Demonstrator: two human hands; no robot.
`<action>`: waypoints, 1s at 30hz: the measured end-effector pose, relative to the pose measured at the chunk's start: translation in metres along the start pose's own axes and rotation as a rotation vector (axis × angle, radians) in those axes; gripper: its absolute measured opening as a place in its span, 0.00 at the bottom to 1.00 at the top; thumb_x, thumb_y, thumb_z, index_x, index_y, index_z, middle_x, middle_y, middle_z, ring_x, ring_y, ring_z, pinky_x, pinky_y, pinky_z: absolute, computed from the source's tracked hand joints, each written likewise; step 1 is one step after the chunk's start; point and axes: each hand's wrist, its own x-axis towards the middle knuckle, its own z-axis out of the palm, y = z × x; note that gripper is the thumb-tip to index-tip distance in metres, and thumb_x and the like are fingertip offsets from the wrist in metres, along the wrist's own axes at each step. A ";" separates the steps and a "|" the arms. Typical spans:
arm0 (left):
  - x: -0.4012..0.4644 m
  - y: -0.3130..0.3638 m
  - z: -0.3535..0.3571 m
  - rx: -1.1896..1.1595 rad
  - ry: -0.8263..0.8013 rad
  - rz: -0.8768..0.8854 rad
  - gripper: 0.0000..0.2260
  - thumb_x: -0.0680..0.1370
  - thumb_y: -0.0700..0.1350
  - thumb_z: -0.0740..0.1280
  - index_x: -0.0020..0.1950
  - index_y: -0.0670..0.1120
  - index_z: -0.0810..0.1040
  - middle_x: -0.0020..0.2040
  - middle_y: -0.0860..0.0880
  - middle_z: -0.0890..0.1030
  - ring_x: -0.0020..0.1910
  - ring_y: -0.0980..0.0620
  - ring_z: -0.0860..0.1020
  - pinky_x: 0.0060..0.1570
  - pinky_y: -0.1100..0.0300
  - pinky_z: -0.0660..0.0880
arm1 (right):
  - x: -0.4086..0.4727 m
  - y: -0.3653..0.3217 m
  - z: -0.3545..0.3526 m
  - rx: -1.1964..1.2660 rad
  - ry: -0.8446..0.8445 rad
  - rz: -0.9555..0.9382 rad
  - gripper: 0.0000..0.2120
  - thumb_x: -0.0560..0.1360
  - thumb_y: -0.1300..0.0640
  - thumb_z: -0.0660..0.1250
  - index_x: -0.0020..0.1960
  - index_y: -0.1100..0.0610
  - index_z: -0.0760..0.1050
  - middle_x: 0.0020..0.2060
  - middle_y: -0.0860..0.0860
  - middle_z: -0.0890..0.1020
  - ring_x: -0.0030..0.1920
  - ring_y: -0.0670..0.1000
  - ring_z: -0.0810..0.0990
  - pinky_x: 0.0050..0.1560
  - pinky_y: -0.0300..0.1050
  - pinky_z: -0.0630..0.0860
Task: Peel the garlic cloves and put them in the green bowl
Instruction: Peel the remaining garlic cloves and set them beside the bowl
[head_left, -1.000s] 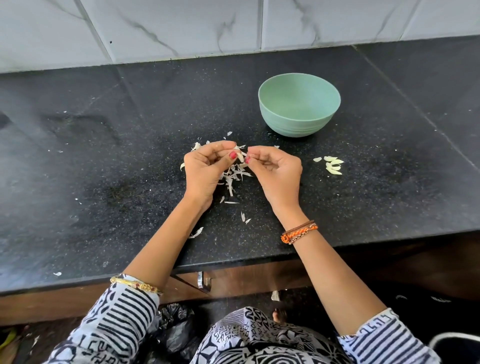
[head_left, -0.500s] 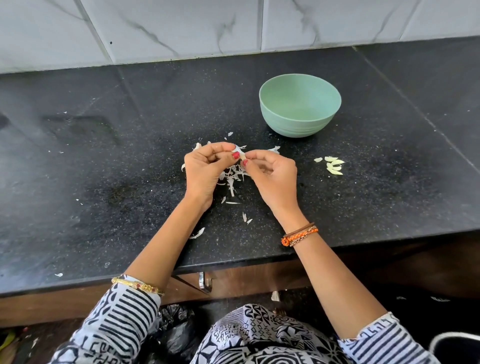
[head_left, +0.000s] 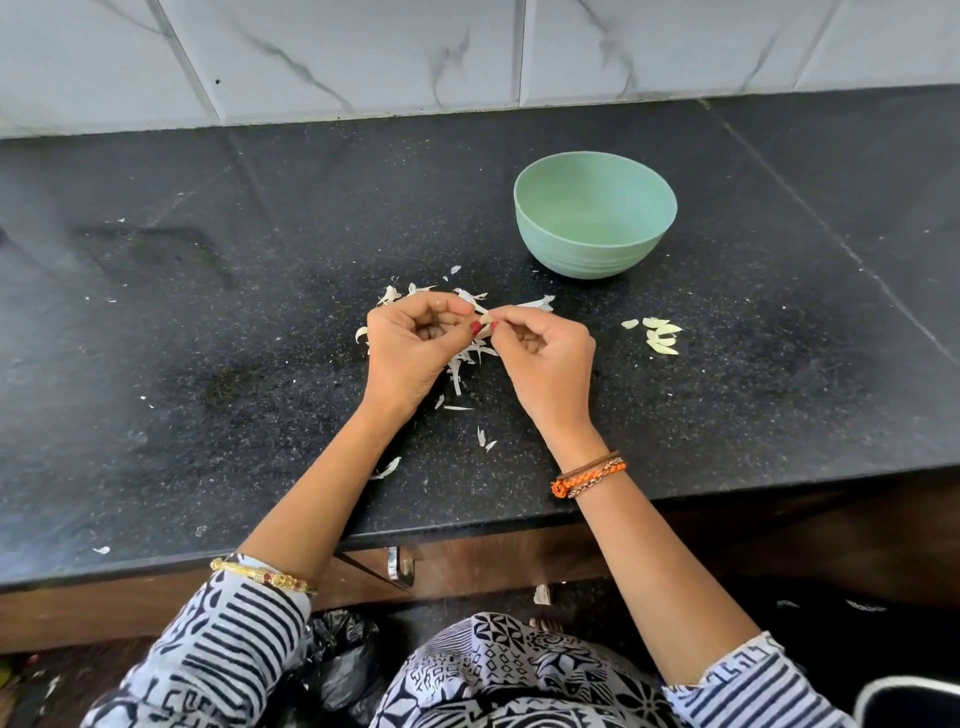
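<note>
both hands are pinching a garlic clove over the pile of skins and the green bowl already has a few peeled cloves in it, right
Not quite. In the head view the green bowl looks empty; the peeled cloves lie on the countertop to its right. The left hand and right hand do pinch a garlic clove over the skins.

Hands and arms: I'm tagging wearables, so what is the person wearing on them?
Left hand and right hand: red nail polish. Left wrist: gold bangle. Right wrist: orange and brown bracelets. Black-and-white patterned sleeves are pushed up the forearms.
</note>
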 end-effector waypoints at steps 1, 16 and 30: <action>0.000 -0.001 -0.001 0.005 0.002 -0.008 0.12 0.69 0.27 0.70 0.39 0.44 0.78 0.32 0.57 0.82 0.34 0.62 0.79 0.40 0.70 0.76 | 0.000 0.000 0.000 -0.012 -0.002 -0.010 0.07 0.71 0.66 0.66 0.46 0.62 0.82 0.36 0.48 0.82 0.37 0.45 0.81 0.41 0.38 0.79; 0.002 -0.002 -0.003 -0.066 0.039 -0.076 0.11 0.64 0.30 0.71 0.34 0.44 0.74 0.25 0.55 0.77 0.27 0.60 0.73 0.33 0.68 0.74 | -0.001 0.001 0.004 -0.205 -0.056 -0.169 0.08 0.72 0.64 0.65 0.46 0.62 0.82 0.37 0.54 0.84 0.35 0.49 0.79 0.37 0.38 0.75; 0.005 -0.006 0.001 -0.071 0.044 -0.064 0.09 0.67 0.31 0.67 0.35 0.44 0.77 0.29 0.57 0.79 0.30 0.61 0.73 0.35 0.67 0.72 | -0.002 -0.006 -0.003 0.133 -0.115 0.136 0.07 0.74 0.66 0.65 0.45 0.59 0.81 0.34 0.47 0.81 0.38 0.45 0.81 0.45 0.44 0.79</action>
